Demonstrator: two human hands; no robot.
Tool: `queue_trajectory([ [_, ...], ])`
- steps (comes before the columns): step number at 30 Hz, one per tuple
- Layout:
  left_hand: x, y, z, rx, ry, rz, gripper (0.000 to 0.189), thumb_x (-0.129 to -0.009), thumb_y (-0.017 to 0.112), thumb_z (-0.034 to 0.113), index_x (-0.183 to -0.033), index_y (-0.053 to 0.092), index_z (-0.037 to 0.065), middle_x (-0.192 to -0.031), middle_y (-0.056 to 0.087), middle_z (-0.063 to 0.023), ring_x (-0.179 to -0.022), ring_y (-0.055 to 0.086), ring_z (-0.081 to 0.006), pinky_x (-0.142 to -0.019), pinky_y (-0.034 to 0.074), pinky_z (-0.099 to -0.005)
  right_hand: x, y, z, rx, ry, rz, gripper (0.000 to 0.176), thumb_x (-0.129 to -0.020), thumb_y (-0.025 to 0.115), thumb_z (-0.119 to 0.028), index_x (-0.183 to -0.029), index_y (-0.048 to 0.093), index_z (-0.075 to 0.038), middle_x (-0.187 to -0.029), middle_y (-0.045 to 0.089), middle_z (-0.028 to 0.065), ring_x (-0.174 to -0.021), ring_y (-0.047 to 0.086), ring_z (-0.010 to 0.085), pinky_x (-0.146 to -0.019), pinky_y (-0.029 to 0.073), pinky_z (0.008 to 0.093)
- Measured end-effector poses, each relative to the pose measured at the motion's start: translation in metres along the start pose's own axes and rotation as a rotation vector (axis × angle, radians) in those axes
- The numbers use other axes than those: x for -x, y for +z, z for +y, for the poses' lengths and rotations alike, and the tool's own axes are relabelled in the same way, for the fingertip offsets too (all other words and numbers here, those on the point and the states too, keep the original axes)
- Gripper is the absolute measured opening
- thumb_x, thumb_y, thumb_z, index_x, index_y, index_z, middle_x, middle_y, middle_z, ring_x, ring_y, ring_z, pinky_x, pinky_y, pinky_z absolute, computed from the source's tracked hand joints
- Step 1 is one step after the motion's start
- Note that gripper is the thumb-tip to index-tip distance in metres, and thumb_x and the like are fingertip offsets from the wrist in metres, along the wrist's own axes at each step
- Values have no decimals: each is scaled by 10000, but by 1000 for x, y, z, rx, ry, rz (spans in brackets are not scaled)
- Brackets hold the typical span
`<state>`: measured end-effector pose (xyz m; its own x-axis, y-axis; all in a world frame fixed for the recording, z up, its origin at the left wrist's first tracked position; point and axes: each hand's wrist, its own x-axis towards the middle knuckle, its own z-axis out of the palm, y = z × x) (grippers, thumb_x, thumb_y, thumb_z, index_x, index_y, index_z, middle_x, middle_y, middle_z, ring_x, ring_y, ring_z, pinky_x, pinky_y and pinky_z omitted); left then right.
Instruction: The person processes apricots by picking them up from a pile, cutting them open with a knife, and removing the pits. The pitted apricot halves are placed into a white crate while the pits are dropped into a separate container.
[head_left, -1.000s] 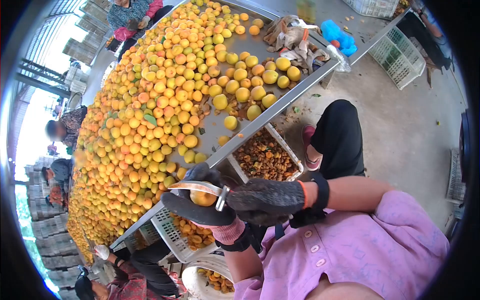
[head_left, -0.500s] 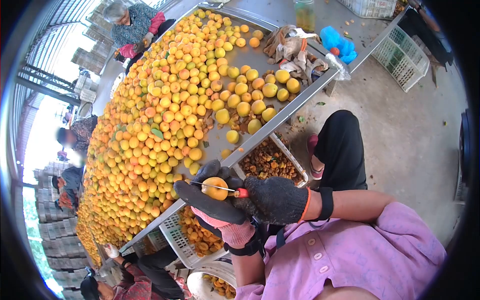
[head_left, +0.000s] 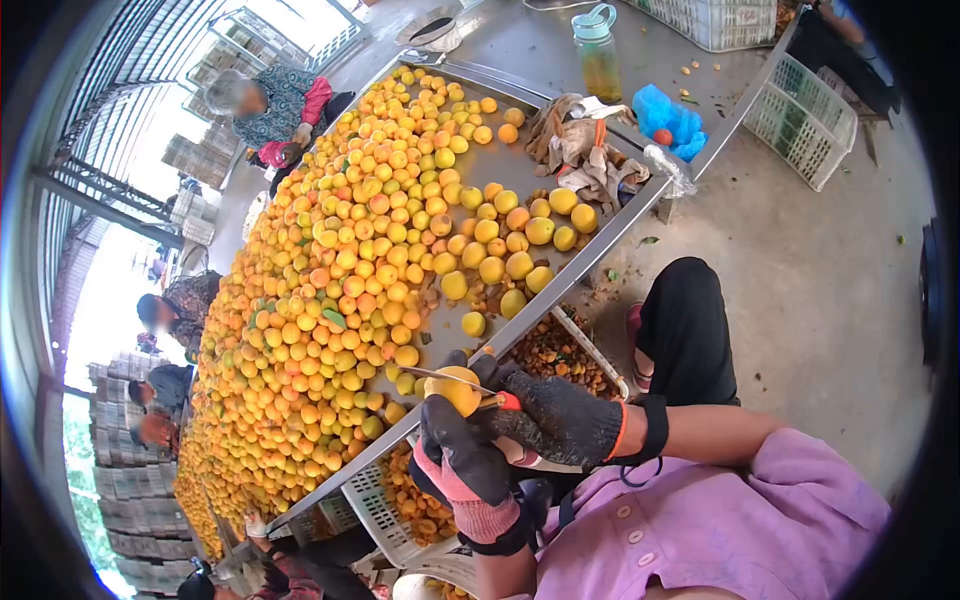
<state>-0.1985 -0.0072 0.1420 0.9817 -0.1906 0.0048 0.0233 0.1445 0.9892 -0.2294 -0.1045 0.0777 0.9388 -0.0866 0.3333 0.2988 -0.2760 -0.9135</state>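
Note:
My left hand (head_left: 468, 455), in a dark-coated glove with a pink knit cuff, holds a yellow apricot (head_left: 460, 394) upright between thumb and fingers. My right hand (head_left: 560, 412), in a black glove with an orange hem, grips a small knife by its red handle (head_left: 508, 401). The thin knife blade (head_left: 432, 374) lies across the upper part of the apricot. Both hands are close together in front of my lap, at the near edge of the metal table (head_left: 560, 285). A large heap of apricots (head_left: 350, 290) covers much of the tabletop beyond them.
Under the table edge stand crates of cut fruit, one (head_left: 375, 505) at left and one (head_left: 590, 345) at right. Rags (head_left: 590, 150), a blue plastic bag (head_left: 672, 118) and a bottle (head_left: 597, 60) are at the far right. Several people sit along the table's other sides.
My view has tilted, so the table appears lower. My left hand has turned from palm-up under the apricot to an upright grip around it. The knife stays across the fruit.

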Motion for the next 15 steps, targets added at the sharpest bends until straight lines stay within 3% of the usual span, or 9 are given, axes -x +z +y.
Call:
queue_trajectory([
  [2, -1, 0, 4, -16, 28, -16, 544, -930, 424, 409, -1179, 457, -73, -1001, 610, -205, -922, 599, -269, -792, 488, -371, -4, -7, -4, -277, -106, 33, 325, -862, 530, -205, -1129, 452, -36, -708, 573, 207, -644, 589, 380, -538, 463, 421],
  [3, -2, -1, 8, -89, 77, -76, 514, -923, 455, 370, -1173, 467, -80, -1000, 616, -202, -900, 609, -261, -792, 487, -355, -3, -9, -1, -279, -105, 35, 325, -862, 530, -205, -1129, 452, -36, -708, 573, 207, -644, 589, 380, -538, 463, 421],
  [5, -7, -5, 13, -161, 123, -137, 487, -916, 487, 330, -1168, 477, -86, -999, 622, -200, -879, 620, -252, -792, 486, -340, 0, -16, 7, -137, -93, -107, 411, -740, 619, -153, -1103, 471, -31, -727, 591, 185, -654, 596, 372, -553, 469, 397],
  [7, -18, -10, 15, -525, 276, -289, 437, -907, 503, 256, -1172, 482, -91, -999, 631, -185, -877, 628, -237, -819, 469, -323, -3, -36, 4, -82, -66, -185, 429, -680, 628, -129, -1073, 490, -29, -725, 594, 176, -650, 597, 366, -555, 469, 390],
  [8, -18, -10, 15, -515, 207, -298, 408, -897, 503, 200, -1185, 475, -87, -993, 636, -164, -895, 628, -222, -822, 462, -310, -4, -45, 2, -37, -34, -271, 449, -619, 637, -105, -1043, 510, -27, -723, 598, 167, -645, 598, 360, -557, 469, 382],
  [11, -28, -4, 8, -397, 213, -336, 404, -902, 494, 202, -1183, 477, -87, -984, 637, -155, -869, 627, -204, -815, 466, -310, -3, -56, 17, 27, -54, -235, 413, -580, 621, -103, -981, 546, -36, -687, 587, 146, -619, 594, 355, -552, 464, 384],
  [13, -23, 8, 6, -582, 279, -301, 405, -913, 486, 234, -1175, 491, -74, -976, 636, -136, -782, 613, -165, -744, 474, -274, 3, -47, 29, 29, -75, -126, 398, -579, 628, -116, -963, 555, -40, -676, 583, 142, -608, 592, 355, -551, 465, 383],
  [15, -8, 23, -13, -200, 92, -134, 393, -925, 466, 292, -1107, 550, -46, -906, 638, -85, -692, 570, -121, -633, 430, -226, 5, -41, 31, 42, -112, -11, 384, -577, 636, -130, -944, 564, -45, -665, 579, 138, -597, 590, 356, -550, 465, 381],
])
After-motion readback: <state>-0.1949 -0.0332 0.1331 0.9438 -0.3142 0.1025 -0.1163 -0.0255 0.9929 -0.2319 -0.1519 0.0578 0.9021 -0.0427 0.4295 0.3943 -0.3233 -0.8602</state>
